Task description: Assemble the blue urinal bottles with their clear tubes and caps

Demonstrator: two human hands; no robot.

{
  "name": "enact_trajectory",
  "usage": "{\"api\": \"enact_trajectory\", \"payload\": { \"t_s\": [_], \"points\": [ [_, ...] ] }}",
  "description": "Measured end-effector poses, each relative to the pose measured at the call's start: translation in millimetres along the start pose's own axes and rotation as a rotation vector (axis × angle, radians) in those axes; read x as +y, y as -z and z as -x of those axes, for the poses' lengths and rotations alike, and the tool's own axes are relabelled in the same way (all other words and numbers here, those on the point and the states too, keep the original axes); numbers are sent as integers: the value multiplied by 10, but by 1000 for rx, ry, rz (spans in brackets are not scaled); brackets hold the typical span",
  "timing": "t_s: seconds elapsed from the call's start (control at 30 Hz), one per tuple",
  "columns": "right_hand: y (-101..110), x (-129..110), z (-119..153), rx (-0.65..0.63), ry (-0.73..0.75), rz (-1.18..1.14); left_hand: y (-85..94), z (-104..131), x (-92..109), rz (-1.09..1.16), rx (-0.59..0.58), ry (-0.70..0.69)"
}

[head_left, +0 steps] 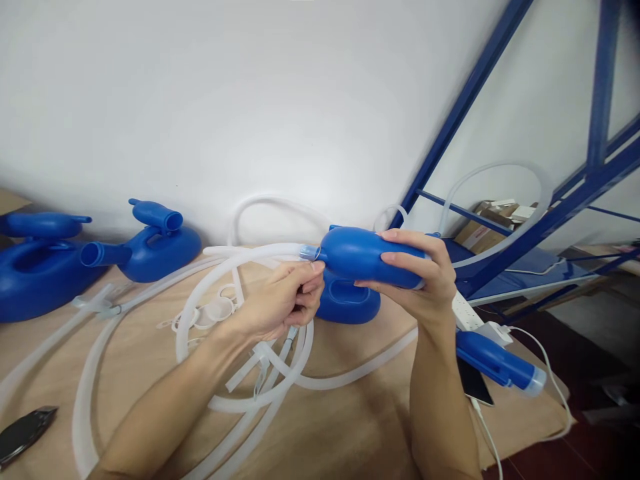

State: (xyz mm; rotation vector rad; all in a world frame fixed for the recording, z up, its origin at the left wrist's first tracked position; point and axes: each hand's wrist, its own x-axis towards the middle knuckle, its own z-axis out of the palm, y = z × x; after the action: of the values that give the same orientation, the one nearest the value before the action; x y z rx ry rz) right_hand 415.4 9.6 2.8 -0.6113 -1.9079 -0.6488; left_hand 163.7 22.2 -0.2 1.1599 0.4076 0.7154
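A blue bulb-shaped plastic piece is in the grip of my right hand, fingers over its top and thumb below. On its narrow left nozzle sits a clear sleeve, where a translucent white hose joins. Against that joint, my left hand is closed in a pinch at a thin looped tie; the tie's end is hidden by the fingers. Just beneath the bulb stands a blue plastic bottle with a looped handle, partly covered by it.
Blue bottles stand at the left by the wall. Coiled hoses and clear ring-shaped parts lie on the table. Farther right are a blue tube-like part, a phone, a power strip and a blue metal frame.
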Motion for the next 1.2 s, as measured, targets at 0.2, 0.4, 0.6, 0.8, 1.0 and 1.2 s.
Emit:
{"api": "enact_trajectory", "payload": {
  "t_s": [0.2, 0.4, 0.6, 0.8, 1.0, 1.2],
  "points": [
    [3, -45, -33, 34, 0, 53, 11, 46, 26, -172, 28, -49],
    [-7, -60, -48, 58, 28, 37, -2, 29, -18, -95, 29, -102],
    [-63, -107, -44, 53, 10, 19, -31, -48, -146, -33, 98, -196],
    [-87, -115, -55, 101, 60, -1, 61, -57, -190, -144, 114, -307],
    [-53, -133, -42, 122, -37, -52, 69, -33, -138, -159, 82, -311],
    [-20, -120, -21, 126, -81, -27, 100, -35, -103, -151, 14, -300]
  ]
}}
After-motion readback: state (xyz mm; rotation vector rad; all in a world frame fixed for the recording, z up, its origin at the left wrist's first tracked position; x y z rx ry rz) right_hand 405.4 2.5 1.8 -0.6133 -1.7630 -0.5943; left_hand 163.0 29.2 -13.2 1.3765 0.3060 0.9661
